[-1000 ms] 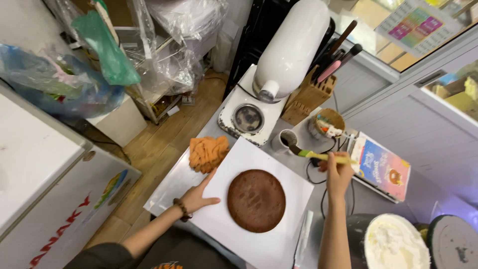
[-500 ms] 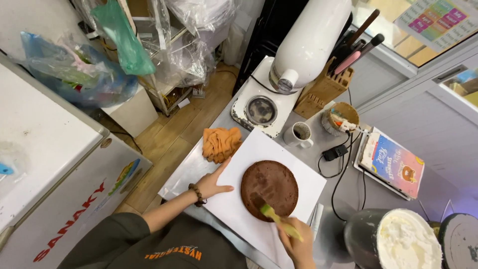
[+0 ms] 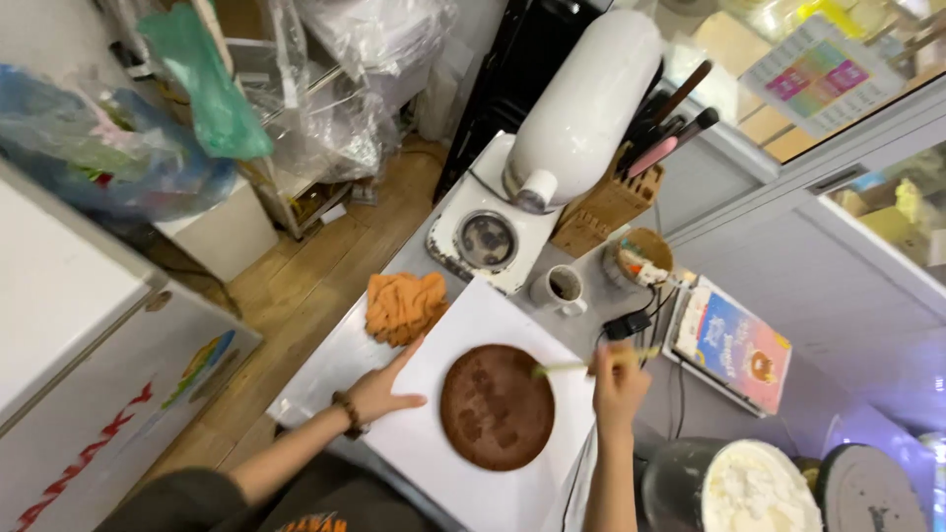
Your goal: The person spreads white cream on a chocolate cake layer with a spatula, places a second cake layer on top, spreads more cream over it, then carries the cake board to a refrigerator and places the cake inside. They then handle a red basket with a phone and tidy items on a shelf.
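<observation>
My left hand (image 3: 379,394) lies flat, fingers spread and gripping nothing, pinning the near-left part of the white sheet (image 3: 473,315) so it cannot slide. My right hand (image 3: 619,379) is closed around a slim yellow-green handled tool (image 3: 581,365); its tip reaches the upper right edge of the brown cake round (image 3: 497,405). Whether the tip is a brush or a small blade, I can't tell from here.

Cake sits in the middle of the sheet, on the grey counter (image 3: 335,360), flat, dark patches showing on top.

Notes for working the surface well, as I judge it:
- keep the left palm down on paper, not on the cake; crumb looks soft
- hold the tool low and nearly flat, light strokes from the rim inward, so the edge doesn't tear
- turn the sheet with the left hand rather than stretching the right arm across

Around me: orange cloth (image 3: 404,305) just beyond the left fingertips, touching the sheet's corner. White cup (image 3: 562,288) near the sheet's far edge, beside the white stand mixer (image 3: 552,148). Black cable (image 3: 621,325) runs close to my right hand; mind the elbow. Tub of white cream (image 3: 754,488) to my right, well apart from the cake
</observation>
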